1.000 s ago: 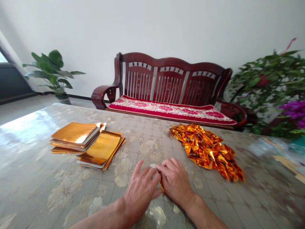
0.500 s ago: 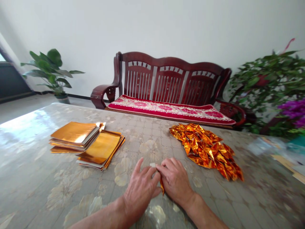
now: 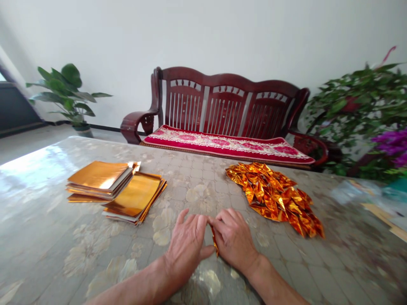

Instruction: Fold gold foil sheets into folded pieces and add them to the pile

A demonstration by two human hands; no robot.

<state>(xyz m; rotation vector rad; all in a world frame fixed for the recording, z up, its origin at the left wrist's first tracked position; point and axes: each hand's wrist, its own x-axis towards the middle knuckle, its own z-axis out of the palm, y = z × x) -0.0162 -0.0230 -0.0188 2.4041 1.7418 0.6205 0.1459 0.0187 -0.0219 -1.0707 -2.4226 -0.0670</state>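
On the table near its front edge, my right hand is closed round a small folded piece of gold foil paper. Only a narrow strip of that paper shows along the inner side of the fingers; the rest is hidden. Close on its left is my left hand, fingers stretched forward and thumb held apart. Its index fingertip is at the paper's far end; whether it touches is hard to make out. Two overlapping stacks of flat gold foil paper lie to the left. A heap of folded gold foil pieces is at the right.
The table has a flower-and-tile patterned cover. Clear plastic wrapping lies at the far right edge. Behind stands a dark wooden bench with a red floral cushion. Potted plants flank it.
My left hand has straightened its fingers and its thumb has moved away from the strip, showing more of the foil. The right hand stays nearly in place. Stacks and heap look unchanged.
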